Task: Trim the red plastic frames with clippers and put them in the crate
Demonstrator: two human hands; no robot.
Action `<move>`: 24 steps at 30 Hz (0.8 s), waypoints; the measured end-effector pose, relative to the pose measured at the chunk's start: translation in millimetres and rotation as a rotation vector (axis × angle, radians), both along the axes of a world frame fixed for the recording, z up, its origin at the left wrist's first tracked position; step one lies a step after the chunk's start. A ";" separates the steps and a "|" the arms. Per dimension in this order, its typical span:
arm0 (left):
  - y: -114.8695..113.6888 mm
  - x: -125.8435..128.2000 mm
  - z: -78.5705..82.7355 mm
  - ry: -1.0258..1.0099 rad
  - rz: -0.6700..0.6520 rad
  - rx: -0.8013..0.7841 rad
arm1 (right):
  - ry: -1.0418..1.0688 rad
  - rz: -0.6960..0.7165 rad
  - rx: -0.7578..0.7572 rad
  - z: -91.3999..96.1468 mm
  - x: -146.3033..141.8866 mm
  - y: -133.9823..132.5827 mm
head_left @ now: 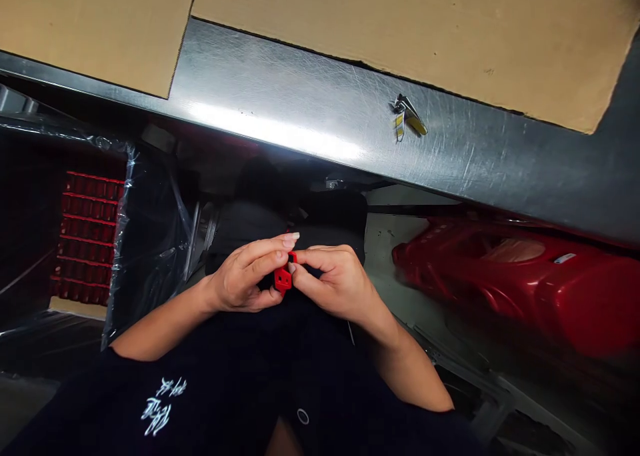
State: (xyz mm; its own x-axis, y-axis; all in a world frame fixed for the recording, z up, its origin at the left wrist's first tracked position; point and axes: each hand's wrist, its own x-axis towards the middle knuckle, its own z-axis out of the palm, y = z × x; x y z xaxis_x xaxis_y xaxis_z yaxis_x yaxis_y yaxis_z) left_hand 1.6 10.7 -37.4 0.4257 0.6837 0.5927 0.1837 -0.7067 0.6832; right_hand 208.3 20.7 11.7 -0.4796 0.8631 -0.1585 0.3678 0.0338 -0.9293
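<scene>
A small red plastic part (283, 280) with square holes in its face is held between both hands in front of my body, below the bench edge. My left hand (250, 273) grips it from the left, thumb under and fingers over the top. From the right, my right hand (333, 276) pinches a thin red loop or edge at the part's upper right between thumb and forefinger. The fingers cover much of the part, so I cannot tell whether it is one piece or two.
Across the top runs a metal bench (280, 76) with cardboard sheets (400, 29) on it. A nail clipper-like metal tool (410, 117) lies there. At left, a plastic-lined bin (145, 243) holds stacked red parts (90, 236). A large glossy red moulded body (525, 276) is at right.
</scene>
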 end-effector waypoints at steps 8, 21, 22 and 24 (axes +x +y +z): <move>-1.6 0.5 -0.7 -0.001 -0.023 -0.004 | -0.019 0.111 -0.064 7.7 7.5 3.8; -1.7 -0.8 0.6 0.021 -0.043 0.002 | -0.083 0.053 -0.153 11.9 5.4 1.5; -2.1 -0.9 -0.1 0.016 -0.052 -0.005 | -0.098 0.042 -0.144 11.4 4.3 0.7; -2.9 -0.9 -0.9 0.010 -0.068 -0.017 | -0.123 0.044 -0.126 11.3 3.6 -0.1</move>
